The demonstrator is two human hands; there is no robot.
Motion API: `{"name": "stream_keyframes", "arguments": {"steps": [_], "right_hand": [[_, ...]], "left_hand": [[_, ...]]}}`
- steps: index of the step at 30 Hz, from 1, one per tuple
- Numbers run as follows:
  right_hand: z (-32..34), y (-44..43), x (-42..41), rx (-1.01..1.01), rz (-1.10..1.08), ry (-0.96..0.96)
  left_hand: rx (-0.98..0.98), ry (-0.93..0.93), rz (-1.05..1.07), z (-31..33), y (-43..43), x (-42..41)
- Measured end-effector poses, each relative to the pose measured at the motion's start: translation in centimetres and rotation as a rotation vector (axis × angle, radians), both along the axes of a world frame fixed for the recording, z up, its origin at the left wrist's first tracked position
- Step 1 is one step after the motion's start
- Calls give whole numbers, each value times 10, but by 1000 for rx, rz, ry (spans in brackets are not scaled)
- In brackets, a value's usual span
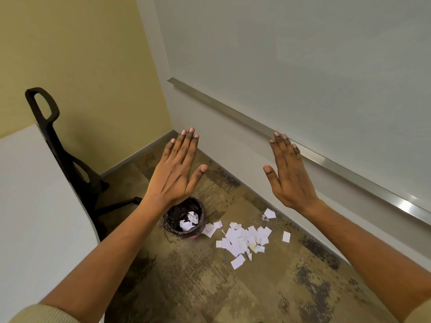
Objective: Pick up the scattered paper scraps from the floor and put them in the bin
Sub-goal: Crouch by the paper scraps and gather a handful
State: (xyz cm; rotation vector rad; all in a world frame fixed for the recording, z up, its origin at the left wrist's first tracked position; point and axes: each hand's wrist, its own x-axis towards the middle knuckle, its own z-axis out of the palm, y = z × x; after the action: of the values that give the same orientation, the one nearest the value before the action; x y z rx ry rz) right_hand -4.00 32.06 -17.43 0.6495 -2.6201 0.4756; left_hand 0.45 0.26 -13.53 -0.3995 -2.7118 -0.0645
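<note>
1. The left hand (175, 170) is raised flat, fingers straight and together, holding nothing.
2. The right hand (288, 171) is raised likewise, fingers straight, also empty.
3. A pile of small white paper scraps (245, 238) lies on the mottled brown carpet floor (210, 287), just right of the bin.
4. The small round bin with a dark plastic liner (184, 220) stands on the floor, a few scraps inside.
5. A black office chair (70, 164) stands beside the pale grey bench (35, 217) at left.

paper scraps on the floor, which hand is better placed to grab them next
Right hand, likely: the paper scraps lie right of the bin, on its side. The left hand is nearer the bin.
</note>
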Motion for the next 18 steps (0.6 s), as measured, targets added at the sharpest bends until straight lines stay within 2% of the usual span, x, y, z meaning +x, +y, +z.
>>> {"name": "stream_keyframes", "arguments": {"steps": [18], "right_hand": [[-52,-6,12,-125,-126,-89]], "left_hand": [[31,-114,-18,-54,-13,3]]}}
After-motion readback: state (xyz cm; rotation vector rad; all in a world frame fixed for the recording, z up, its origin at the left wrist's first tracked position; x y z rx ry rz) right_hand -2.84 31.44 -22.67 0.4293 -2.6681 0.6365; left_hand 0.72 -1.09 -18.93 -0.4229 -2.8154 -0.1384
